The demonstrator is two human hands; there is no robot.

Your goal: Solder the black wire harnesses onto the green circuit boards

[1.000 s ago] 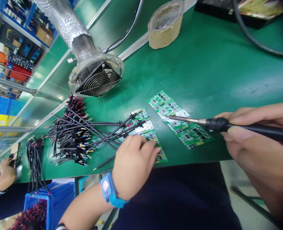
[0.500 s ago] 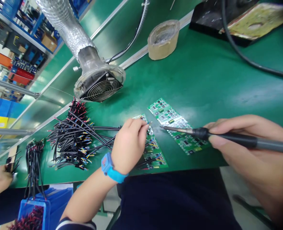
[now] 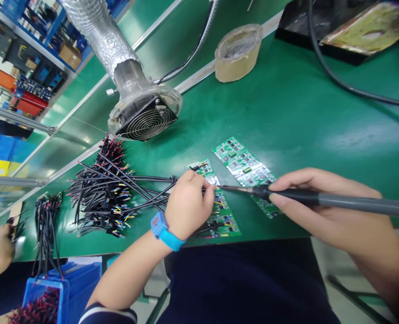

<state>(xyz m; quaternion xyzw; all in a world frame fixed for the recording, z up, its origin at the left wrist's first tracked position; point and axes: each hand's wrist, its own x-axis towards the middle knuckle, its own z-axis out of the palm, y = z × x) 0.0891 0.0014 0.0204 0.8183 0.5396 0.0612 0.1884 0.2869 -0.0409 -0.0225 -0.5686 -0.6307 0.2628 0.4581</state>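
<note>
My right hand grips a soldering iron, its tip at the middle of the left circuit board. Just left of the tip, my left hand, with a blue wrist strap, pinches a black cable over that board; the cable's end is largely hidden by the fingers. Several black cables run from the board toward a big pile of cables. Coloured wires lie on the board's lower part. A second circuit board rests to the right, partly beneath the iron.
A fume extractor hangs above the green table. Behind are a tape roll and a black tray. At left, another cable bundle overhangs a blue bin, near another person's hand.
My right hand has moved left, bringing the iron's tip from the gap between the boards onto the left board. My left hand has lowered slightly toward that board. The whole view has shifted a little.
</note>
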